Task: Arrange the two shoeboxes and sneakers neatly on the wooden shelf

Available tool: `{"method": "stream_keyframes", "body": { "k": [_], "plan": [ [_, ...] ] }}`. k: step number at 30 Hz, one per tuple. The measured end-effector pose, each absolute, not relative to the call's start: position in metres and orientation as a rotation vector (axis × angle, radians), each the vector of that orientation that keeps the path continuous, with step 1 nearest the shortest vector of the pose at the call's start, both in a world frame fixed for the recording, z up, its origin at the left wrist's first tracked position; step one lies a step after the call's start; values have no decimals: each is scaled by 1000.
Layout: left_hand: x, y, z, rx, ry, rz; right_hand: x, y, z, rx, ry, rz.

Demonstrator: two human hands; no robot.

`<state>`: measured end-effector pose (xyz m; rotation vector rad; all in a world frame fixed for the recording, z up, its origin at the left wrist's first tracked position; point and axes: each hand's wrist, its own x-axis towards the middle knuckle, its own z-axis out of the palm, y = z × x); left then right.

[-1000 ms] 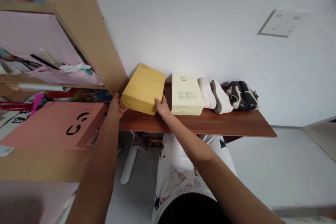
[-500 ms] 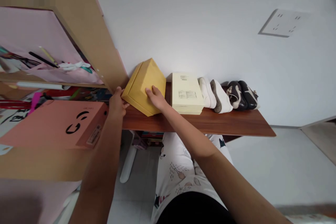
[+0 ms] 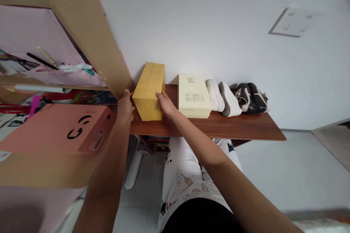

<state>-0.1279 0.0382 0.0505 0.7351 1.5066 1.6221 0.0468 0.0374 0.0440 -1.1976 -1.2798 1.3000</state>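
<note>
A yellow shoebox (image 3: 151, 83) stands on its long narrow side at the left of a dark wooden shelf board (image 3: 218, 128). My left hand (image 3: 125, 108) presses against its left face, the fingertips partly hidden behind the box. On the opposite face sits my right hand (image 3: 166, 105), fingers curled over the near right edge, so the box is held between both. A cream shoebox (image 3: 194, 96) with printed labels lies just right of my right hand. Beyond it are a pair of white shoes (image 3: 232, 101) and a pair of dark shoes (image 3: 253, 98).
Left of the board, a pink box (image 3: 58, 127) with black markings lies on a desk (image 3: 41, 171). A wooden side panel (image 3: 90, 40) rises close to the yellow shoebox. A white wall with a socket plate (image 3: 295, 22) runs behind the board.
The yellow shoebox has turned from a tilted pose to standing squarely on its side. My right hand has shifted from its broad face to its right edge; my left hand stays at its left.
</note>
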Motion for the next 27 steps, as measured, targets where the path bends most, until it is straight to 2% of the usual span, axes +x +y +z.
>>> {"method": "stream_keyframes", "body": {
  "k": [9, 14, 20, 27],
  "plan": [
    [-121, 42, -1, 671, 1571, 1408, 65, 28, 50, -1127, -1375, 1091],
    [-111, 29, -19, 453, 1350, 1325, 79, 21, 52, -1147, -1411, 986],
    [-123, 28, -8, 251, 1322, 1378, 84, 20, 49, -1200, -1336, 971],
    [-143, 39, 22, 425, 1345, 1675, 76, 13, 46, -1260, -1407, 1035]
  ]
}}
